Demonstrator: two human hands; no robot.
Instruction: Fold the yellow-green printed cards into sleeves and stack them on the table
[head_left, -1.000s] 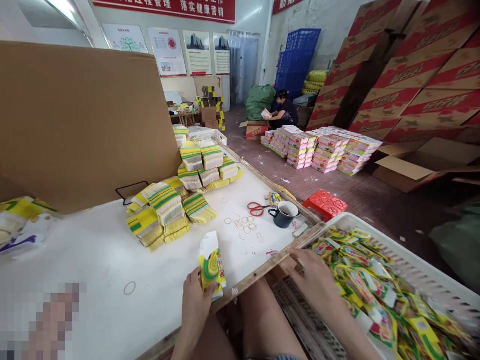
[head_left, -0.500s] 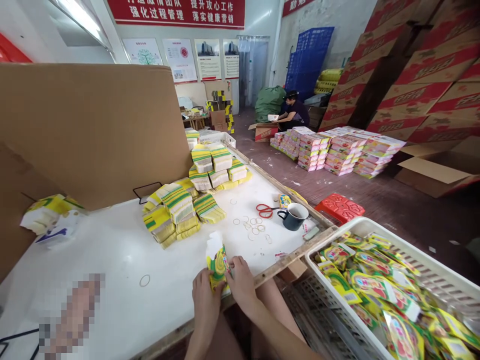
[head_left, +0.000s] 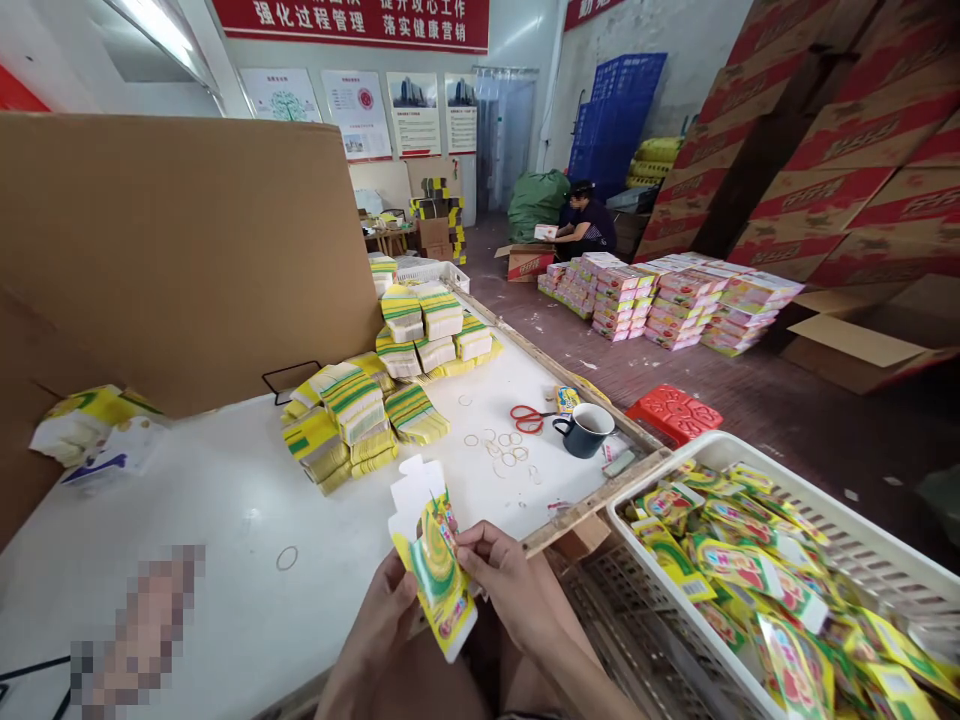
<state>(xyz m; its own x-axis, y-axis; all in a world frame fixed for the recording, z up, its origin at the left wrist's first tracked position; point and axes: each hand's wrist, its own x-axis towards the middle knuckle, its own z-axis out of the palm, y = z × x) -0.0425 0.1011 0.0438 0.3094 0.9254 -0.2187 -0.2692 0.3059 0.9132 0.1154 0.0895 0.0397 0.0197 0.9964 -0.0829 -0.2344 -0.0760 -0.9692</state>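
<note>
Between my two hands is a yellow and green printed carton point(head_left: 435, 560), tilted above the table's near edge with its white end flaps spread upward. My left hand point(head_left: 390, 590) grips its left side, thumb on the printed face. On the other side, my right hand point(head_left: 499, 570) pinches the right edge with thumb and fingers. Bundles of flat yellow and green cartons point(head_left: 352, 410) lie on the white table point(head_left: 225, 510) beyond my hands. To my right, a white plastic basket point(head_left: 739, 455) holds many similar cartons.
Rubber bands point(head_left: 510, 455), red-handled scissors point(head_left: 529, 419) and a dark mug point(head_left: 583, 432) lie toward the table's right edge. A tall cardboard sheet point(head_left: 187, 260) borders the back left. Beyond are a red stool point(head_left: 675, 412), stacked pink boxes point(head_left: 622, 285) and a crouching person point(head_left: 589, 225).
The carton has come up and closer to me, tilting so more of its printed face shows. Both hands have shifted their hold on it, and its flaps are spread wider.
</note>
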